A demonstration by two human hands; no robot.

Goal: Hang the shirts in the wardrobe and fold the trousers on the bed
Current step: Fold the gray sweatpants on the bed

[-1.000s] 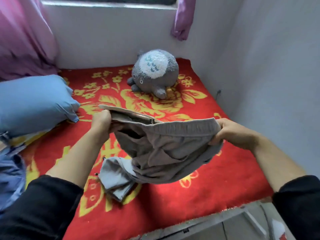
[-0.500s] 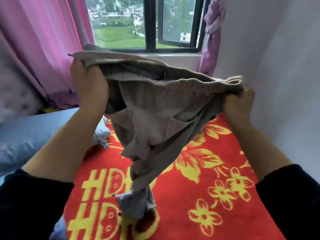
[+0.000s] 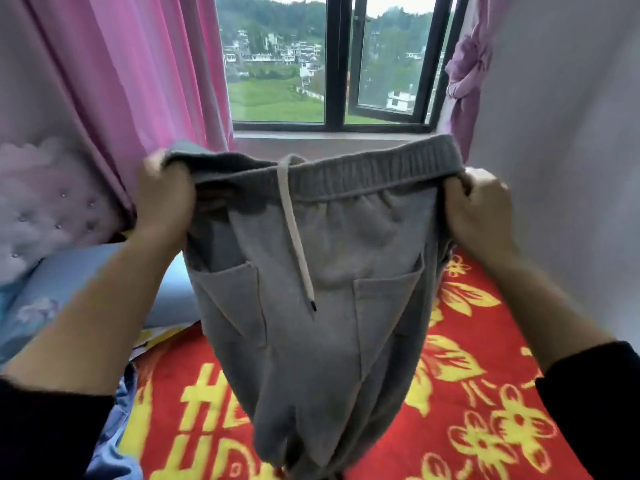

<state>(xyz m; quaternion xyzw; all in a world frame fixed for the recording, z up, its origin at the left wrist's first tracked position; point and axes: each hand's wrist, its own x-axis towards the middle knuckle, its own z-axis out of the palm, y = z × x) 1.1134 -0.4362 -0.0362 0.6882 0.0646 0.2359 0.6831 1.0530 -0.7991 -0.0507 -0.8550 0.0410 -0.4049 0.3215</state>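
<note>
Grey drawstring trousers [image 3: 322, 306] hang in the air in front of me, held up by the elastic waistband. My left hand [image 3: 164, 199] grips the waistband's left end and my right hand [image 3: 479, 206] grips its right end. A pale drawstring [image 3: 294, 230] dangles down the front between two slanted pockets. The legs hang down over the bed's red and yellow blanket [image 3: 485, 393], their lower ends out of view at the bottom edge.
A blue pillow [image 3: 86, 282] and blue fabric [image 3: 114, 445] lie at the left of the bed. Pink curtains [image 3: 138, 81] and a padded headboard [image 3: 45, 195] are behind it. A window [image 3: 329, 64] faces me, and a white wall [image 3: 571, 133] runs along the right.
The trousers have been lifted from low over the bed to chest height and turned, so the waistband now stretches flat with the front and drawstring facing me. My view has tilted up to the window.
</note>
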